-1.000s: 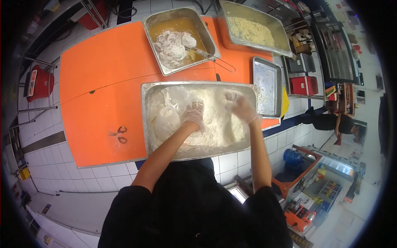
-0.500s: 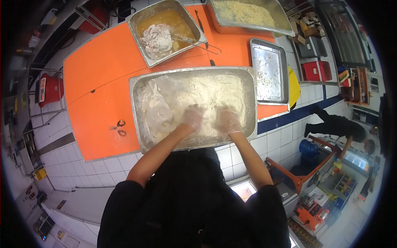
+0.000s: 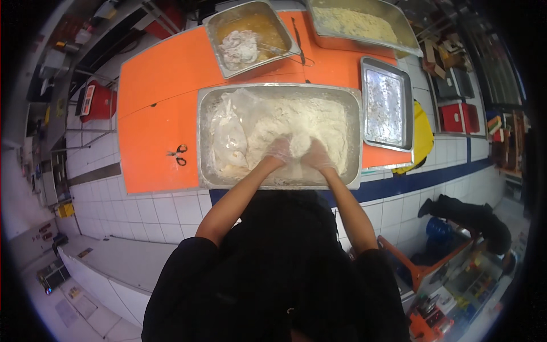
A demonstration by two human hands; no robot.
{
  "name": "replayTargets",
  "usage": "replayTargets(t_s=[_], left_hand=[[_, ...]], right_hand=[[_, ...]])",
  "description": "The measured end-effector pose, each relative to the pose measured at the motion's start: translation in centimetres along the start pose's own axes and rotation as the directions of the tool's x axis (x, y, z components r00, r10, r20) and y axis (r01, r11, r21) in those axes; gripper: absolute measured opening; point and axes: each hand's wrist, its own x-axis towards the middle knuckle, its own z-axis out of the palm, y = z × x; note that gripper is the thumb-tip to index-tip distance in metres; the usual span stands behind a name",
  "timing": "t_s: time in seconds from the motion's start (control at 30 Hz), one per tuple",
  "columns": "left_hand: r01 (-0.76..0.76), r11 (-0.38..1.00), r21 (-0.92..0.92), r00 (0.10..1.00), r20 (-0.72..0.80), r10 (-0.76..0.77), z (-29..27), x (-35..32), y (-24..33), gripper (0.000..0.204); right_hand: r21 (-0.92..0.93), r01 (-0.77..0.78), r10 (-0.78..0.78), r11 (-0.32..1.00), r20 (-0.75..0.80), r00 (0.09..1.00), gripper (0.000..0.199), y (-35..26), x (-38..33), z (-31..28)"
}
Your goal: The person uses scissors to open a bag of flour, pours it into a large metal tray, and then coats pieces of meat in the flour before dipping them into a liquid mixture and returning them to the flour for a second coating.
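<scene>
A large metal tray [image 3: 200, 137] in front of me holds pale flour [image 3: 327, 114]. Both hands wear thin clear plastic gloves and reach into it side by side. My left hand [image 3: 279, 148] is sunk at the fingers in the flour near the middle. A short gap away, my right hand [image 3: 315, 155] sits in the flour too, its fingers hidden. Between them rises a floury lump [image 3: 299, 139]; whether it is loose flour or a coated piece I cannot tell. At the tray's left end lies a crumpled clear plastic bag [image 3: 231, 134] dusted with flour.
On the orange table [image 3: 154, 122] lie black-handled scissors [image 3: 180, 155]. Behind stands a metal pan [image 3: 223, 67] with yellowish liquid, floury pieces and a wire strainer [image 3: 273, 48]. A deep crumb-filled tray [image 3: 325, 41] and a shallow metal tray [image 3: 408, 108] stand rightward. A person [image 3: 473, 219] bends over at right.
The view has shifted, so the table and trays sit further right and slightly higher. Both hands remain in the flour, and a lump now shows between them. The person at right appears lower in view.
</scene>
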Motion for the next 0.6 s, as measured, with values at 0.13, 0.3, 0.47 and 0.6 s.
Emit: replayTargets(t_s=[0.13,0.3,0.47,0.6], left_hand=[[0.086,0.921,0.379,0.925,-0.374,0.067,-0.1,0.0,-2.4,0.034],[0.168,0.937,0.306,0.896,-0.444,-0.016,1.3,2.3,-5.2,0.028],[0.039,0.963,0.267,0.99,-0.14,-0.001,2.7,0.6,-1.7,0.028],[0.042,0.968,0.247,0.999,0.013,-0.046,0.8,-1.3,2.0,0.032]], right_hand=[[-0.342,-0.069,0.0,0.937,-0.197,0.98,0.056,-0.9,-1.2,-3.6],[-0.677,-0.183,0.057,0.713,-0.205,0.977,0.054,3.5,-1.3,-2.0],[-0.677,0.252,0.079,0.691,0.418,0.905,0.039,-2.4,-3.7,-2.3],[-0.311,-0.236,0.302,0.92,0.182,0.936,0.052,-4.7,-5.5,-3.2]])
